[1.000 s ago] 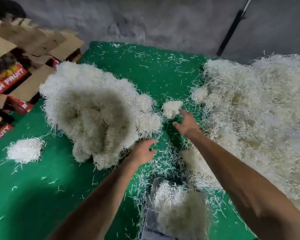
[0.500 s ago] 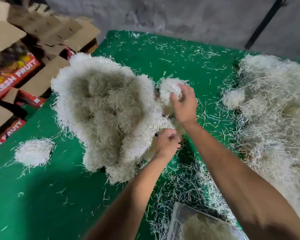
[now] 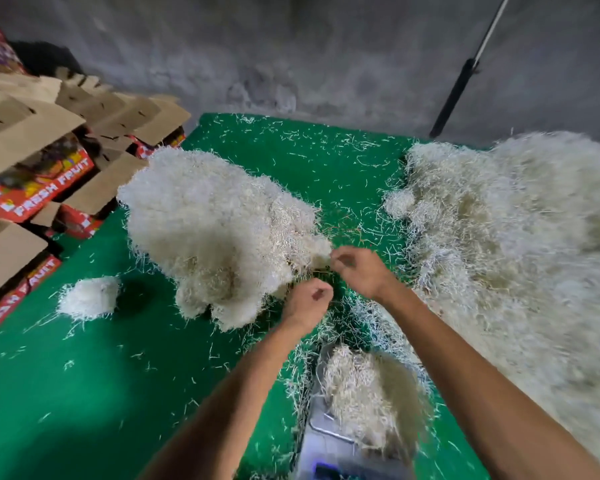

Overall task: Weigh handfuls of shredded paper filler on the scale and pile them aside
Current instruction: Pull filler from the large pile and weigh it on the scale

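Head view, looking down at a green worktop littered with loose paper strands.

Centre frame: big fluffy pile of weighed shredded paper filler, sat left of the hands. Far right: a much bigger heap of shredded paper running down the right edge of the frame, pretty blurry there. Small separate clump off at mid left, well apart from the big pile.

Bottom centre: scale with a handful of filler sitting on its metal tray. Something bluish glowing at the very bottom edge, too blurred to read.

Left hand just below centre, fingers curled in loosely, nothing obviously in it, right at the lower right edge of the centre pile. Right hand a touch higher and to the right, fingers curled, fingertips up against a tuft at the pile's right edge. Can't tell for sure whether pinching strands or only touching them.

Upper left: stack of open cardboard fruit boxes, red print reading FRESH FRUIT, flaps up. Grey concrete wall across the top, dark pole leaning against it at upper right.
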Tool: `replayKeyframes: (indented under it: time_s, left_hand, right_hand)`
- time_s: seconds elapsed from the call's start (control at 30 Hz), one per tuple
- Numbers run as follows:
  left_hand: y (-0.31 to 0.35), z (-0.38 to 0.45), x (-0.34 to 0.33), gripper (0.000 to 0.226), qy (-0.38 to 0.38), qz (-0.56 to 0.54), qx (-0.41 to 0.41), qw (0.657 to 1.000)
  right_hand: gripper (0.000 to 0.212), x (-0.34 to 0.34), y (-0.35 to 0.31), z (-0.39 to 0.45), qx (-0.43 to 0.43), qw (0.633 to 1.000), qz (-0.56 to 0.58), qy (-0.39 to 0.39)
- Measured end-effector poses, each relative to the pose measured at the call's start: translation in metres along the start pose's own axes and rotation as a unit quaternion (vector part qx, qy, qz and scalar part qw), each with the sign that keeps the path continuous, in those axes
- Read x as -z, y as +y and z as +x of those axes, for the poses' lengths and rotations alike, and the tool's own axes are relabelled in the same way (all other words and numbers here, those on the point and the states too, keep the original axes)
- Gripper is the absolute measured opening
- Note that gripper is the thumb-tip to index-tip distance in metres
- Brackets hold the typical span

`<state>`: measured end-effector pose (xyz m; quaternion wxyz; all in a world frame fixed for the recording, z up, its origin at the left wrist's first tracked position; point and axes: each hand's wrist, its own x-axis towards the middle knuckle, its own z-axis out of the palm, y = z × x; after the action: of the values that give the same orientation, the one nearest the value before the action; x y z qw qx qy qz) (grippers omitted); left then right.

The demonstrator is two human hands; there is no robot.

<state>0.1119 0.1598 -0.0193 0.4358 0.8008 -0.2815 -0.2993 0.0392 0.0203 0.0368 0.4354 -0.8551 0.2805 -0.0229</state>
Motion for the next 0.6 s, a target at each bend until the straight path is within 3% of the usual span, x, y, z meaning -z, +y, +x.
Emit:
replayKeyframes:
  time_s: [0.17,0.4,0.6]
  left_hand:
    - [-0.012,-0.044,-0.005,0.025,-0.024,0.057,-0.024,0.998]
    - [-0.038,-0.094,-0.004,0.034,-0.057,-0.046,0.053,0.996]
    - [-0.046,-0.131,-0.015,0.028,-0.072,-0.035,0.079,0.994]
  right_hand:
    - [0.02,0.0,0.041,-0.098,-0.03,0.998,0.034,0.041]
    - [0.022,-0.017,0.081,-0.171,-0.059,0.994,0.061,0.074]
    - [0.014,-0.03,0.088,-0.214,-0.087,0.974,0.167,0.126]
